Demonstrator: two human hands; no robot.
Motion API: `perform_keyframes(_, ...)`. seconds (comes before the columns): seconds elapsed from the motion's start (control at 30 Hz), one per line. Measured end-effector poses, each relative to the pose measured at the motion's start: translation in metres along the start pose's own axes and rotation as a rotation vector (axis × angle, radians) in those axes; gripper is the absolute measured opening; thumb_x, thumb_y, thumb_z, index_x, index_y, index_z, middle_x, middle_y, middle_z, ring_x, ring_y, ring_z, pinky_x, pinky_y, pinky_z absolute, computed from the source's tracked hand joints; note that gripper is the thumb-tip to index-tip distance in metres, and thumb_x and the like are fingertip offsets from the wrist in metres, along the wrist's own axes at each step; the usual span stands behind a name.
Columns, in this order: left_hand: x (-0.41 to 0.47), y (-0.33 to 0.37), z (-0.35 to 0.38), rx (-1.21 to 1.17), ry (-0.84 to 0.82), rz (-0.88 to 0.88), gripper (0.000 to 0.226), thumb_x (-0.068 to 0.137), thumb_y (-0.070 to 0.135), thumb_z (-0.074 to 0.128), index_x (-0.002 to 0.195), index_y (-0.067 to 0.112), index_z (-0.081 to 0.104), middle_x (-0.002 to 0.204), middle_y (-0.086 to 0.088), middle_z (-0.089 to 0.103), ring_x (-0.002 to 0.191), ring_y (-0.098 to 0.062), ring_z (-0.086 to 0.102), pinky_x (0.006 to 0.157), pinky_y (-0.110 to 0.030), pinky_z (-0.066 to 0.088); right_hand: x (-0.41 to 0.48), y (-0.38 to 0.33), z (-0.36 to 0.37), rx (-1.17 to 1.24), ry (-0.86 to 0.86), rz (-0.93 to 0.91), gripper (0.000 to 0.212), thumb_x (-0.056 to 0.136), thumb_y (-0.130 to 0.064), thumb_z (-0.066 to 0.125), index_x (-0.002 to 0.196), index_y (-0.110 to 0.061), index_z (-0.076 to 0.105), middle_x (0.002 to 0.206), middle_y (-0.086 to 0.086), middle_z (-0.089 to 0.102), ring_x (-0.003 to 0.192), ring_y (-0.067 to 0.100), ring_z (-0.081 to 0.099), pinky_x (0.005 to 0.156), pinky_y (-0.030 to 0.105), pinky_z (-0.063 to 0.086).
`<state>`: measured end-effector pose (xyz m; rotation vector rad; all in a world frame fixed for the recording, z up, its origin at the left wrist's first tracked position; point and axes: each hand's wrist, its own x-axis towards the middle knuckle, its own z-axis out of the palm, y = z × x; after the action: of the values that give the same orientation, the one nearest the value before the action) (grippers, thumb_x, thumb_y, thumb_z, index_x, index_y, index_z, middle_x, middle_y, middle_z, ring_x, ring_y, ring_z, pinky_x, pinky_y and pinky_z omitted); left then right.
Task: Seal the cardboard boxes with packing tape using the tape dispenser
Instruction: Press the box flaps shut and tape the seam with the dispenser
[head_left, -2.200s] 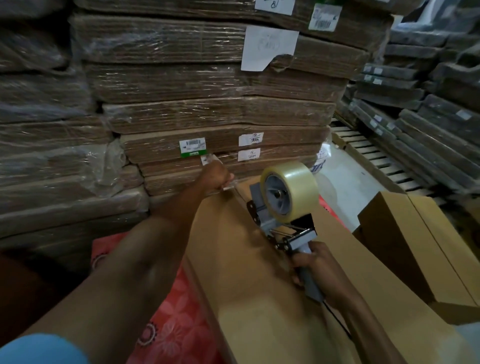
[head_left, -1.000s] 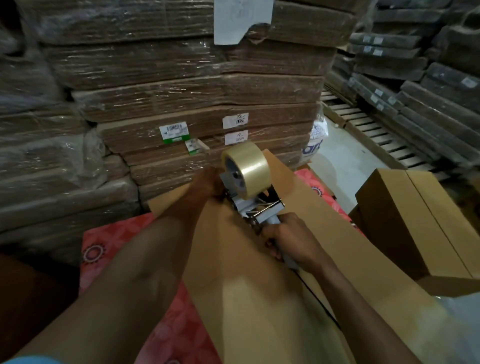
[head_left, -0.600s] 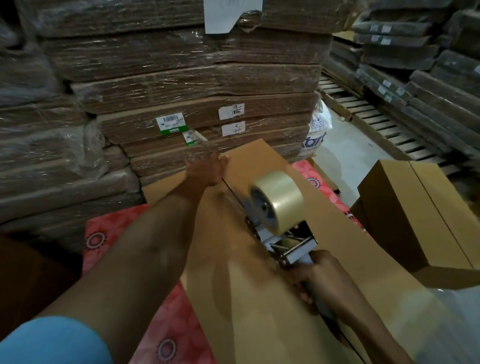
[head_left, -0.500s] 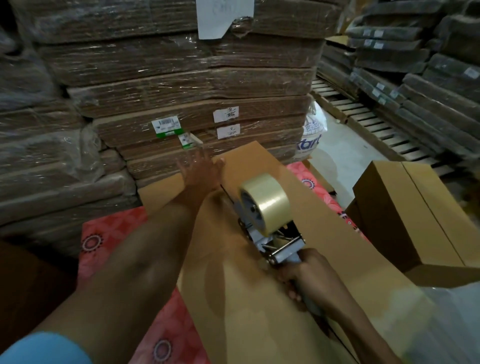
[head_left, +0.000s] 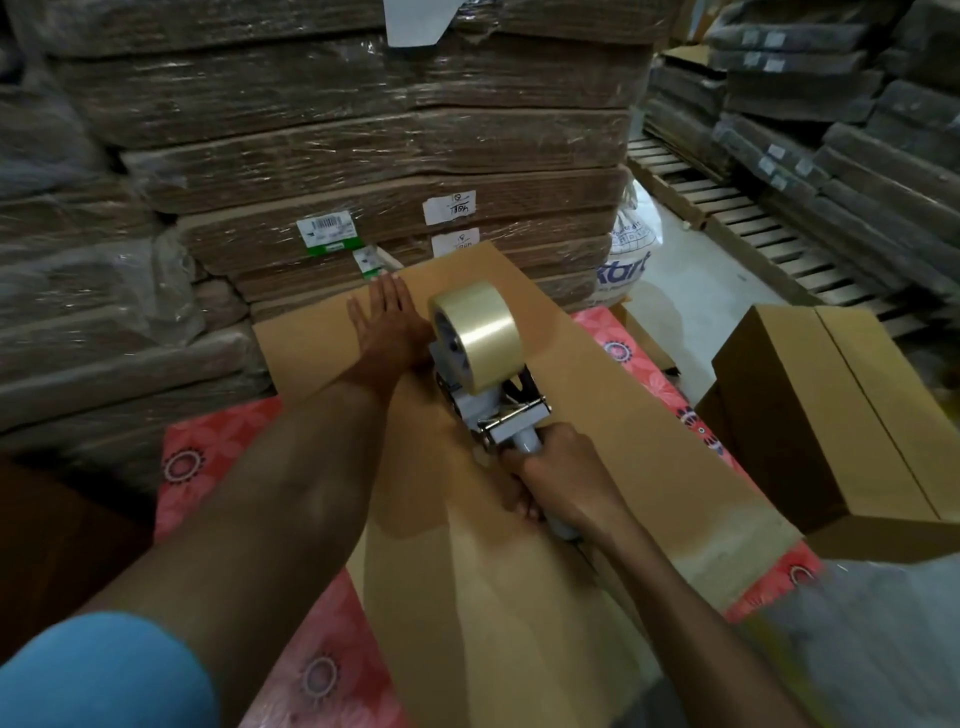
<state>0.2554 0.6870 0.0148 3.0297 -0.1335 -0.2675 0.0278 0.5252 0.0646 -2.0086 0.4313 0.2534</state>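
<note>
Since half a second ago the grey tape dispenser (head_left: 480, 405) with its roll of clear packing tape (head_left: 475, 338) has travelled toward the far end of the long flat brown cardboard box (head_left: 623, 426), ending just right of the left hand (head_left: 387, 327), which presses flat on the box top, fingers straight. The right hand (head_left: 558, 478) is wrapped round the dispenser's handle. The box lies on a pink floral mat (head_left: 208, 452), near shrink-wrapped stacks of flat cardboard (head_left: 363, 156)

Tape dispenser (head_left: 498, 415) handle hidden in right hand (head_left: 563, 480); label (head_left: 328, 236) print illegible; white sheet (head_left: 415, 21) cut by top edge; lower right blurred.
</note>
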Motion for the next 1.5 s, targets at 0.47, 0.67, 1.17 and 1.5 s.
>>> perform_keyframes(0.47, -0.002, 0.014, 0.003, -0.079, 0.031, -0.092, 0.094, 0.096, 0.073, 0.011, 0.159, 0.008, -0.011, 0.167, -0.010, -0.016, 0.154, -0.026, -0.016, 0.120, -0.059, -0.012, -0.086, 0.065, -0.035, 0.041, -0.009, 0.162, 0.025, 0.077, -0.006, 0.066, 0.053, -0.001, 0.060, 0.051, 0.027, 0.058, 0.040, 0.027, 0.052, 0.046, 0.037, 0.041)
perform_keyframes(0.67, -0.089, 0.062, 0.032, -0.033, 0.018, 0.077, 0.080, 0.105, 0.044, 0.034, 0.158, 0.002, -0.007, 0.166, -0.019, -0.013, 0.154, -0.032, -0.012, 0.121, -0.058, -0.004, -0.086, 0.059, -0.040, 0.039, -0.044, 0.085, 0.023, 0.074, -0.011, 0.065, 0.052, -0.007, 0.062, 0.050, 0.020, 0.061, 0.042, 0.028, 0.055, 0.044, 0.032, 0.044)
perform_keyframes(1.17, -0.140, 0.080, 0.047, 0.037, -0.065, 0.027, 0.085, 0.102, 0.061, 0.026, 0.159, 0.010, -0.010, 0.167, -0.007, -0.016, 0.154, -0.021, -0.015, 0.119, -0.060, -0.010, -0.169, 0.107, -0.080, -0.018, -0.120, 0.067, 0.014, 0.080, -0.014, 0.062, 0.077, -0.002, 0.067, 0.055, 0.012, 0.068, 0.047, 0.026, 0.063, 0.049, 0.037, 0.051)
perform_keyframes(1.5, -0.159, 0.094, 0.043, -0.057, 0.006, -0.043, 0.081, 0.101, 0.062, 0.010, 0.160, 0.008, -0.004, 0.169, -0.008, -0.009, 0.154, -0.022, -0.013, 0.120, -0.060, -0.009, -0.216, 0.145, -0.089, 0.064, -0.018, 0.111, 0.028, 0.081, 0.002, 0.063, 0.055, -0.007, 0.061, 0.046, 0.009, 0.061, 0.039, 0.025, 0.058, 0.043, 0.030, 0.042)
